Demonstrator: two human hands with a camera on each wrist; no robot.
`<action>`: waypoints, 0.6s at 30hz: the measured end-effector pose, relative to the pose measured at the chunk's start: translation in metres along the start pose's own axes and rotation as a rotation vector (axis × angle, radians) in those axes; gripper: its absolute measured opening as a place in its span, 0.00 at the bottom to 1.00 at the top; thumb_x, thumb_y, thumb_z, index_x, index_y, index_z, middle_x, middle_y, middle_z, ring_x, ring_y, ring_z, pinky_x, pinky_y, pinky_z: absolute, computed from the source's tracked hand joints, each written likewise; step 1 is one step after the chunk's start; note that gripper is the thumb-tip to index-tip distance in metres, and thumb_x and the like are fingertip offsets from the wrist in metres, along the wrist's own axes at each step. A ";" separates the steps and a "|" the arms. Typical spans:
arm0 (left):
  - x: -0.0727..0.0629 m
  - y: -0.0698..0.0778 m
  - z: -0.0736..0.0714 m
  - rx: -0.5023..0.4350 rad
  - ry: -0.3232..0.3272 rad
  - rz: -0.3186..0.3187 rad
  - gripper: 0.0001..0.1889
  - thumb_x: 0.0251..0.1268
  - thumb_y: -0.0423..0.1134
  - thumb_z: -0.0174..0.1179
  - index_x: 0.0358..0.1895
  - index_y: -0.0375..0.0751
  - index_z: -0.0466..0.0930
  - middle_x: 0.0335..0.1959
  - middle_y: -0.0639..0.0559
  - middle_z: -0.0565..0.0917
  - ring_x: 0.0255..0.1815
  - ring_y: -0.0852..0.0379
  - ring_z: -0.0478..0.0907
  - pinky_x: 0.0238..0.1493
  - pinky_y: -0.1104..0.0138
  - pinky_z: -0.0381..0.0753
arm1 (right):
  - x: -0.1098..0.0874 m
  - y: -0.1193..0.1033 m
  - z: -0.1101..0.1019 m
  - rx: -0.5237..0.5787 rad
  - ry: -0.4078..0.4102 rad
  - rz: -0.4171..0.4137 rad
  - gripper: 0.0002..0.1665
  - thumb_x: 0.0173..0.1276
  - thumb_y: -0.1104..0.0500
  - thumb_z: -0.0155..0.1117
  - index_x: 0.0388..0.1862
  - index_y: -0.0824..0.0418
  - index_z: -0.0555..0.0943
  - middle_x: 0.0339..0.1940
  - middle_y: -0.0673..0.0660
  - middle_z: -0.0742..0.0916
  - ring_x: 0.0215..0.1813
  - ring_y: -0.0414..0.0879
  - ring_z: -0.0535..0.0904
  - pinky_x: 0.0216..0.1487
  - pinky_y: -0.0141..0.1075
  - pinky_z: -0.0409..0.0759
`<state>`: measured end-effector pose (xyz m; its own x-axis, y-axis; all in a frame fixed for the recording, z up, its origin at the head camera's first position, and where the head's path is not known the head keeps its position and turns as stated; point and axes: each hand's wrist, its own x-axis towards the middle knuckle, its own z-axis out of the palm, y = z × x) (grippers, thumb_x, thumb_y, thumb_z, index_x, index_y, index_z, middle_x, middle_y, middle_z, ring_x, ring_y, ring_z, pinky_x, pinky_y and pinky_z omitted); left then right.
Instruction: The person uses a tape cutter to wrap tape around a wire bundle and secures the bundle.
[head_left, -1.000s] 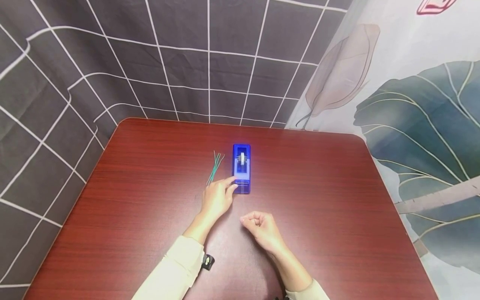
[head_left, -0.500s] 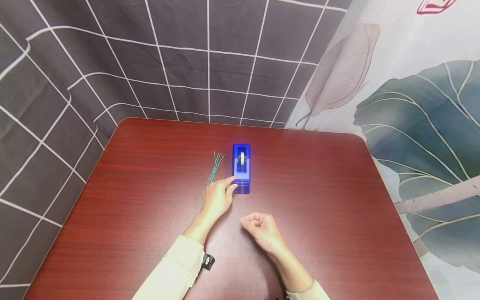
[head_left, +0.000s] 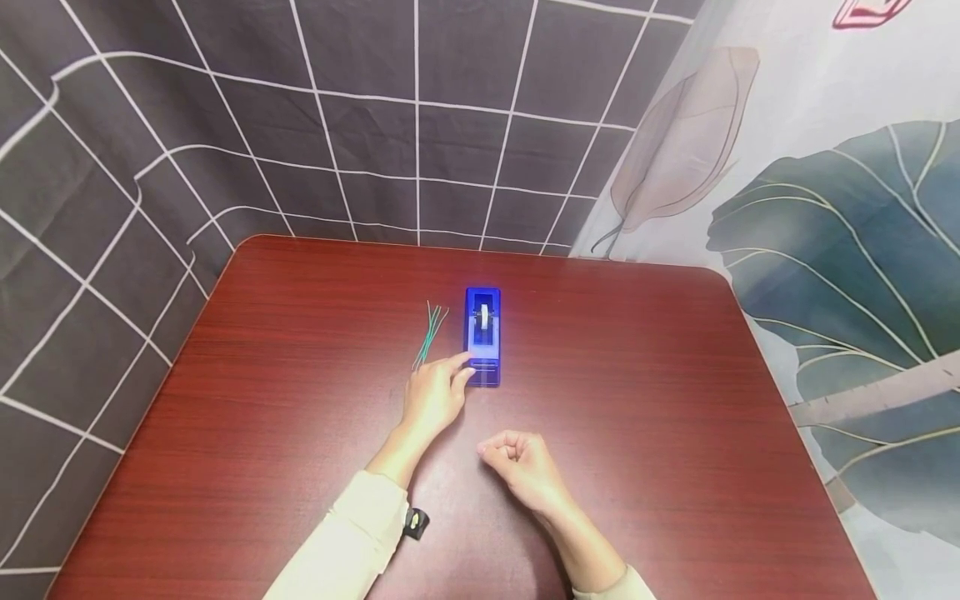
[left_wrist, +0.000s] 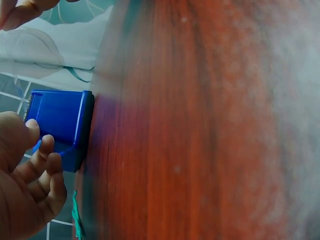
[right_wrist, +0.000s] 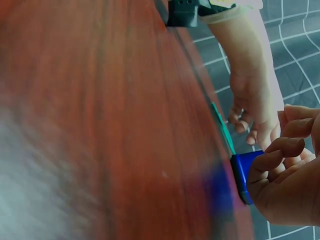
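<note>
A blue tape dispenser (head_left: 483,348) lies lengthwise on the table, a pale tape roll (head_left: 484,317) in its middle. With thumb and fingertips my left hand (head_left: 433,400) holds the left side of its near end; the left wrist view shows the thumb and fingers bent around the blue body (left_wrist: 57,117). Just in front of the dispenser is my right hand (head_left: 528,471), fingers curled and thumb meeting the index finger. A faint clear strip of tape (left_wrist: 19,86) runs from the dispenser's toothed edge toward that pinch, hard to see against the background.
Several thin green ties (head_left: 430,333) lie left of the dispenser, just beyond my left hand. The reddish-brown wooden table (head_left: 637,400) meets a dark checked curtain (head_left: 375,133) at the back and left. A leaf-patterned curtain (head_left: 825,275) hangs at the right.
My right hand has shifted slightly toward me and to the left, its fingers staying pinched. The left hand and the tape dispenser have stayed put.
</note>
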<state>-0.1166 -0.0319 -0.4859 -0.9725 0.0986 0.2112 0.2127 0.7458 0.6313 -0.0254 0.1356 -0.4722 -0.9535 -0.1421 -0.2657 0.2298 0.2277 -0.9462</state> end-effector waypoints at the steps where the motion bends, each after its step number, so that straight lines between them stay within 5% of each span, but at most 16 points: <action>1: 0.000 0.000 0.000 0.000 0.000 0.000 0.15 0.72 0.45 0.62 0.58 0.49 0.86 0.44 0.48 0.90 0.48 0.43 0.86 0.45 0.50 0.83 | -0.001 0.000 0.000 0.001 -0.005 0.005 0.10 0.67 0.63 0.68 0.36 0.73 0.84 0.16 0.58 0.81 0.16 0.34 0.64 0.18 0.26 0.61; 18: -0.001 0.002 -0.002 0.004 0.005 0.006 0.15 0.71 0.44 0.62 0.58 0.49 0.85 0.42 0.47 0.90 0.46 0.43 0.87 0.44 0.50 0.84 | -0.006 0.002 0.000 0.013 -0.011 0.019 0.11 0.66 0.63 0.69 0.36 0.73 0.84 0.17 0.59 0.81 0.16 0.34 0.63 0.18 0.26 0.59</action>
<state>-0.1151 -0.0316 -0.4836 -0.9707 0.0995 0.2187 0.2179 0.7480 0.6269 -0.0194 0.1367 -0.4725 -0.9467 -0.1489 -0.2855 0.2502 0.2180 -0.9433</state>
